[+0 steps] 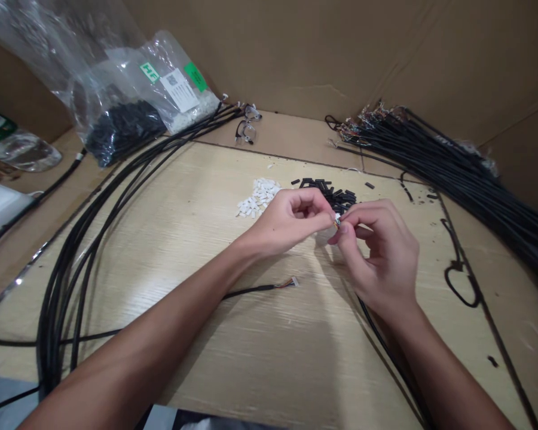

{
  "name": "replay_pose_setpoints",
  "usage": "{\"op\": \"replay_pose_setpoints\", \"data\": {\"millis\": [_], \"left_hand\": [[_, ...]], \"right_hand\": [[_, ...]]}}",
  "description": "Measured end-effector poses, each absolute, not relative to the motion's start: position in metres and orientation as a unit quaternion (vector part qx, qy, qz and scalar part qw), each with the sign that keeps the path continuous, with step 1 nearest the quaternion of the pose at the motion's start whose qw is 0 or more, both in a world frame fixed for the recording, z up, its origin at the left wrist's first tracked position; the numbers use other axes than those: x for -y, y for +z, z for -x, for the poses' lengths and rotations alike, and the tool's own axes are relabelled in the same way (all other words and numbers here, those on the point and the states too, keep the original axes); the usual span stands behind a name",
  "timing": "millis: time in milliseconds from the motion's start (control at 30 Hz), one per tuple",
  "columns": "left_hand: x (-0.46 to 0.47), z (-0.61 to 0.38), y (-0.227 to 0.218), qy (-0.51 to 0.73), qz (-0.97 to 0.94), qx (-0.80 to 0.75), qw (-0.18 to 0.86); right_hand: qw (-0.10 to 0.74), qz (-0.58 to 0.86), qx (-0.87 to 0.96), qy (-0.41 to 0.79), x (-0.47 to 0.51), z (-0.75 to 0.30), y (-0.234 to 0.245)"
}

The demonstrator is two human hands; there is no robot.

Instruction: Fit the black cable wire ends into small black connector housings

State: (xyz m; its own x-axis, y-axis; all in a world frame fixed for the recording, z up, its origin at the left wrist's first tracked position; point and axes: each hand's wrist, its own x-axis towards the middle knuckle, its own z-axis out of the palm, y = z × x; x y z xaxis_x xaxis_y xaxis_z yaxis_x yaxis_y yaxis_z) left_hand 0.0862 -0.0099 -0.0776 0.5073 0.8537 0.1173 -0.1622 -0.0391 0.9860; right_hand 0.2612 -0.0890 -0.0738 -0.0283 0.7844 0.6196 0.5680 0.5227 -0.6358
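My left hand (291, 222) and my right hand (381, 257) meet over the middle of the wooden board (170, 239). Both are pinched on the tip of a thin black cable (388, 346), whose coloured wire ends show between the fingertips at a small connector (337, 222). The cable runs down under my right wrist. Just behind the hands lie a pile of small white connectors (257, 198) and a pile of short black tube pieces (336, 194). A second cable end with a white connector (291, 282) lies on the board under my left wrist.
A loop of several black cables (72, 263) curves along the left side. A thick bundle of black cables (452, 167) lies at the right against the cardboard wall (341, 54). Plastic bags of parts (130, 107) stand at the back left. A white object (0, 206) sits at the left edge.
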Motion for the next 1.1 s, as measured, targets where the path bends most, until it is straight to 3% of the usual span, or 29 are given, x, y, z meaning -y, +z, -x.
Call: {"op": "replay_pose_setpoints", "data": {"millis": [533,867,1100], "left_hand": [[0.0117,-0.0834,-0.0721,0.416,-0.648,-0.261,0.582],[0.0116,-0.0868,-0.0777,0.422,-0.654,-0.266,0.568],[0.0095,-0.0801,-0.0755,0.389,-0.681,-0.232,0.575]], "right_hand": [[0.511,0.47,0.708,0.128,0.0887,-0.2602,-0.0782],[0.472,0.447,0.76,-0.01,0.0851,-0.266,-0.0749],[0.454,0.438,0.776,0.0,0.0856,-0.2679,-0.0747]]}}
